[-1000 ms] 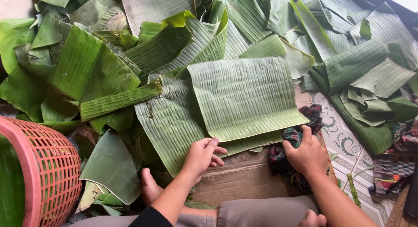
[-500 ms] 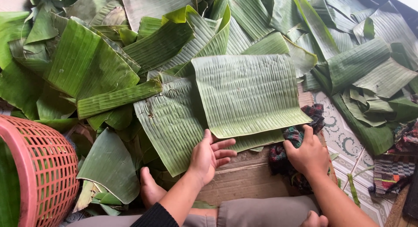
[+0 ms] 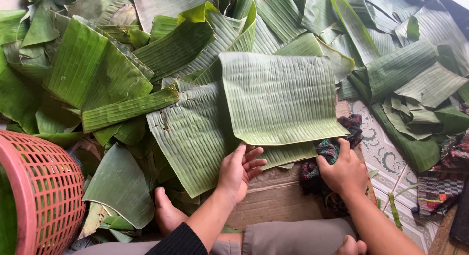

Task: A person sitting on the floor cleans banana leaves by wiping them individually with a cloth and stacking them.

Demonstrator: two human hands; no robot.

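Green banana leaves cover most of the floor, too many and too overlapped to count, and two flat cut pieces lie in front of the person: a top leaf (image 3: pixel 281 96) squared off and pale, resting on a larger under leaf (image 3: pixel 195 137). Since a second ago the left hand (image 3: pixel 239 169) has slid forward from the cardboard (image 3: pixel 273 196) to the near edge of the top leaf, where its thumb now tucks under that edge and its fingers lie spread apart on the under leaf. The right hand (image 3: pixel 344 169) has stayed where it was, its fingers curled tight on a dark knitted cloth (image 3: pixel 325 152) just beside the right corner of the leaves. The two leaves themselves have not shifted. One pink plastic basket (image 3: pixel 41 196) stands at the left, one bare foot (image 3: pixel 166 211) shows below the under leaf, and one patterned mat (image 3: pixel 391 157) lies to the right.
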